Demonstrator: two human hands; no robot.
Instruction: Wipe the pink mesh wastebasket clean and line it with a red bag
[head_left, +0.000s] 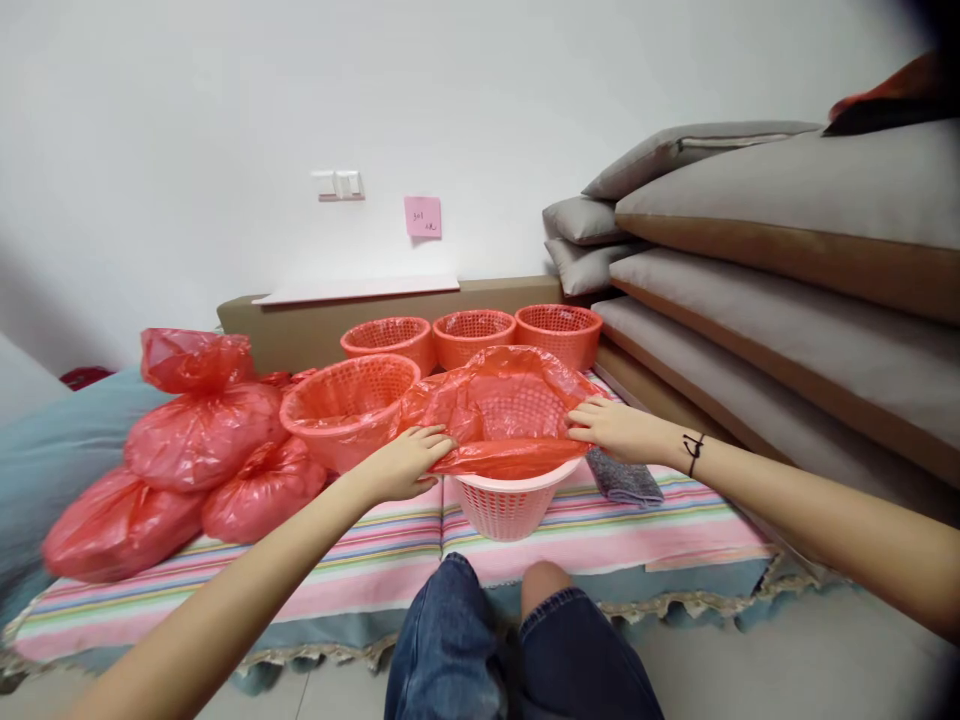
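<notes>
Looking down in the head view, we are gripping a red plastic bag (510, 455) by its edge, and its mouth is gaping over a pale pink basket (507, 508) that is standing upright on the striped cloth (397, 545). We are probably holding opposite sides so that the film is spreading evenly around the rim. Three baskets (474, 345) are standing in a row behind, likely within reach, while tied bags (202, 440) are lying heaped to the left, seemingly out of our way. Our left hand (411, 462) is curling its fingers over the film, thumb lower; our right hand (619, 430) is pinching the other side, palm down, forearm slanting inward.
</notes>
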